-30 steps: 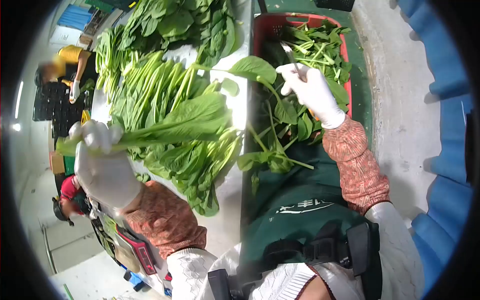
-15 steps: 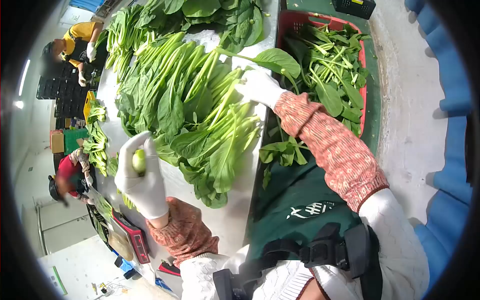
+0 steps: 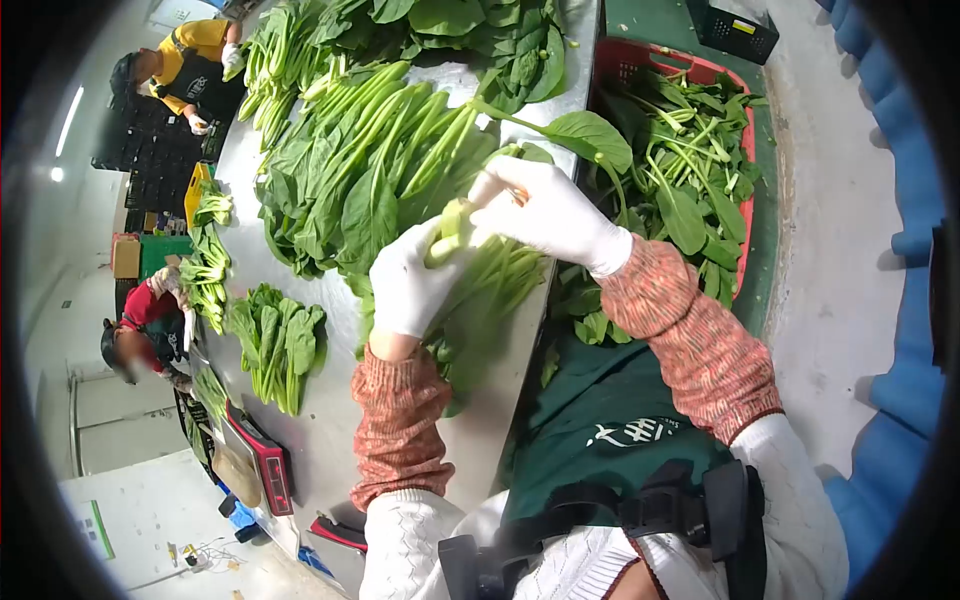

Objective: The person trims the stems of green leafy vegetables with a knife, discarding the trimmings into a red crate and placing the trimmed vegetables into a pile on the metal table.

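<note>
My left hand (image 3: 415, 280), in a white glove, is closed around the pale green stems (image 3: 449, 232) of some leafy greens. My right hand (image 3: 525, 205), also gloved in white, is beside those stems with its thumb and fingers pinched together; whatever is between them is hidden. Both hands are over the metal table, above blurred leaves. A large pile of leafy greens (image 3: 370, 180) lies just beyond my left hand. One long-stalked leaf (image 3: 590, 138) sticks out past the table edge above my right hand.
A red basket (image 3: 748, 175) of loose leaves stands at the right, a black crate (image 3: 735, 35) behind it. A small bunch (image 3: 275, 345) lies on the metal table (image 3: 350, 400), near a red scale (image 3: 272, 465). Two co-workers (image 3: 205, 65) are across the table.
My left hand has moved right, from beside the pile to the stems near my right hand. My right hand has come away from the pile's edge. The view has shifted slightly, showing the small bunch.
</note>
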Demonstrator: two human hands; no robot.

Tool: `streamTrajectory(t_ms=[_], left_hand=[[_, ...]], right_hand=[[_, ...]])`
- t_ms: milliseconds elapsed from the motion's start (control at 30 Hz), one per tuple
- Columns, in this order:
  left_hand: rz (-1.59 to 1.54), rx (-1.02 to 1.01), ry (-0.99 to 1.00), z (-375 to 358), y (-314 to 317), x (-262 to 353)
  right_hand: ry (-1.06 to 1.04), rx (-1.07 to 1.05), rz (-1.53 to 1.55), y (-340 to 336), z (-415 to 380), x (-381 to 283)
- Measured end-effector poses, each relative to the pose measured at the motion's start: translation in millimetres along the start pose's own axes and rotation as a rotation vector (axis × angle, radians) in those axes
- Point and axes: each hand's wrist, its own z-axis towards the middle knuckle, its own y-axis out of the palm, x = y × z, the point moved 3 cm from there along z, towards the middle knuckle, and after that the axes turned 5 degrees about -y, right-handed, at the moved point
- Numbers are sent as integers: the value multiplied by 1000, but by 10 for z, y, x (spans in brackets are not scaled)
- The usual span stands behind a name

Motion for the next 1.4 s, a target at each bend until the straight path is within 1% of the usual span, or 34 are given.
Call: streamTrajectory(t_ms=[67,133,167,200,267,300,433,533,567,600,667,733,767,800,833,900,933,967,1067,1100,1133,1200,1233,1267,1333,1400], left_hand=[[117,125,117,-66,-31,60],[273,223,180,-115,-126,191],[353,274,207,-142,-184,261],[389,276,218,-156,-233,334],[458,279,253,-169,-290,481],[492,254,221,-178,-282,516],[496,247,296,-166,-255,719],[462,235,358,-148,-238,848],[473,239,356,-137,-218,895],[468,241,369,-129,-221,948],[462,254,400,-92,-257,1041],[462,264,410,-14,-251,1098],[474,257,405,28,-224,1144],[483,250,405,71,-189,1201],[476,255,417,120,-133,1250],[393,228,483,174,-54,1410],[354,212,515,195,-18,1479],[245,213,533,234,20,1519],[-78,53,553,481,88,1661],[-181,-128,484,577,88,1724],[-473,-340,297,646,153,1701],[-591,-499,217,767,209,1787],[-797,-551,192,793,260,1857],[-869,-613,174,859,312,1876],[-980,-679,84,924,358,1926],[-1033,-758,96,985,454,1917]], right_hand=[[-22,72,-62,-21,-101,-89],[-144,141,-611,-75,-230,-198],[-143,141,-717,-81,-279,-260],[-142,143,-822,-77,-318,-320],[-92,100,-881,-59,-372,-428],[-63,82,-912,-65,-398,-457],[-125,113,-954,-87,-447,-492],[-142,302,-984,-244,-503,-409],[-81,312,-1008,-367,-506,-416],[9,317,-984,-505,-499,-279],[128,476,-1031,-922,-571,61],[146,504,-677,-1060,-656,-111],[133,480,-413,-1026,-632,-193],[85,437,-236,-957,-607,-338],[80,340,-66,-871,-605,-637],[-105,250,58,-738,-556,-807],[-281,256,12,-722,-542,-735],[-132,198,60,-768,-573,-891],[-165,245,245,-994,-595,-1007],[-118,230,337,-1094,-626,-1056],[-143,235,329,-1184,-630,-1074],[-78,354,154,-1361,-683,-1171],[-85,398,96,-1435,-702,-1203],[-91,443,39,-1505,-720,-1218],[-67,534,-66,-1631,-771,-1307],[-104,633,-186,-1823,-785,-1207]])
